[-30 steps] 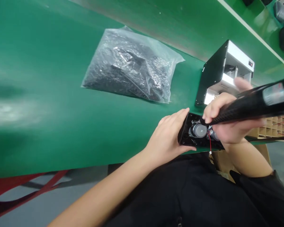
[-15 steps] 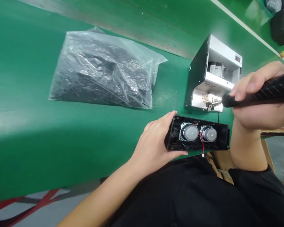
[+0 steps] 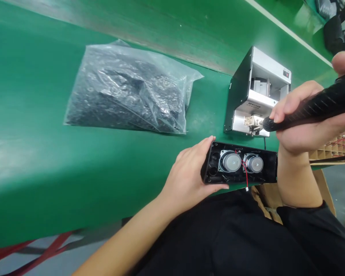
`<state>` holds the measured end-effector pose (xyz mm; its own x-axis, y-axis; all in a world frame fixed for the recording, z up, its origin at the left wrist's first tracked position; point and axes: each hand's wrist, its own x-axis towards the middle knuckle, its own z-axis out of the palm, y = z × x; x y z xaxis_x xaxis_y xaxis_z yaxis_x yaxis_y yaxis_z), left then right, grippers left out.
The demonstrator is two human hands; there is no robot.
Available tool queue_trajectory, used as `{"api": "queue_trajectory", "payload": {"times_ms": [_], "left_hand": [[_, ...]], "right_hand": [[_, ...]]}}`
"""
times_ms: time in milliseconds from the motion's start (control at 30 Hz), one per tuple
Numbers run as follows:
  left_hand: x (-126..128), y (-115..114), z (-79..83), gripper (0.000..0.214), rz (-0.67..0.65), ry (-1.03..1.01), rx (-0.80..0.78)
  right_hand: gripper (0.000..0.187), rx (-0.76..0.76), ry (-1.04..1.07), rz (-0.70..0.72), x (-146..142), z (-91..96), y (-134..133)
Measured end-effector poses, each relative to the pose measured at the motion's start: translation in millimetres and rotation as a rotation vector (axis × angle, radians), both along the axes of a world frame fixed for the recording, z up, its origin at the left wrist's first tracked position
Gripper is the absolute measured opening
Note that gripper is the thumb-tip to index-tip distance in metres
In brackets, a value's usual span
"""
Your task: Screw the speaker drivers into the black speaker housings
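Note:
My left hand (image 3: 186, 172) grips the left end of a black plastic speaker housing (image 3: 212, 163), which lies open side up at the bench's front edge. Inside sit two round speaker drivers (image 3: 230, 161), joined by a thin red and white wire (image 3: 246, 176) that hangs past the lower edge. My right hand (image 3: 301, 122) holds a black electric screwdriver (image 3: 313, 107), its tip at the metal pickup slot of a screw feeder (image 3: 254, 120). That boxy black-and-silver machine stands above and right of the housing.
A large clear plastic bag (image 3: 129, 90) of black parts lies left on the green bench mat (image 3: 46, 172). A cardboard divider tray (image 3: 329, 151) sits at the right, with a cardboard box (image 3: 266, 199) below the bench edge. Dark bags (image 3: 335, 34) lie top right.
A second ago the screwdriver was over the housing, partly hiding the drivers. It has since moved up and right to the screw feeder, and the housing's inside now shows fully.

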<state>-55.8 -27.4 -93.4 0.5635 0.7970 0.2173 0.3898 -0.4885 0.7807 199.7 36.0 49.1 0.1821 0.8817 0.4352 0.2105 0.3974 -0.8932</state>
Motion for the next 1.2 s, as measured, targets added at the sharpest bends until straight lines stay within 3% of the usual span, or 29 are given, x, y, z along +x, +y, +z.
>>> {"api": "queue_trajectory", "payload": {"times_ms": [67,133,367,567,833,1067,1200], "left_hand": [[0.3,-0.8,-1.6,0.133,-0.001,-0.010,0.014],[0.7,-1.5,-2.5,0.133,0.002,-0.013,0.025],[3.3,-0.7,-1.6,0.139,-0.009,0.012,-0.017],[8.4,-1.1,4.5,0.143,-0.008,0.020,-0.079],[11.7,-1.2,9.4,0.144,-0.009,0.014,-0.089],[13.3,-1.7,7.1,0.146,-0.011,-0.019,-0.051],[13.2,-1.7,7.7,0.147,-0.012,-0.036,-0.048]], "right_hand": [[0.058,0.225,-0.008,-0.074,-3.9,4.0,2.7],[0.049,0.296,-0.018,-0.097,-10.4,6.0,3.4],[0.057,0.091,0.093,-0.056,-20.4,25.0,-20.8],[0.054,-0.094,0.143,0.197,-29.2,46.5,-60.7],[0.058,-0.077,0.315,0.186,-75.3,9.9,-76.7],[0.053,-0.115,0.250,0.318,-65.2,-7.1,-72.1],[0.059,-0.133,0.237,0.308,-61.8,-10.3,-68.4]]}}
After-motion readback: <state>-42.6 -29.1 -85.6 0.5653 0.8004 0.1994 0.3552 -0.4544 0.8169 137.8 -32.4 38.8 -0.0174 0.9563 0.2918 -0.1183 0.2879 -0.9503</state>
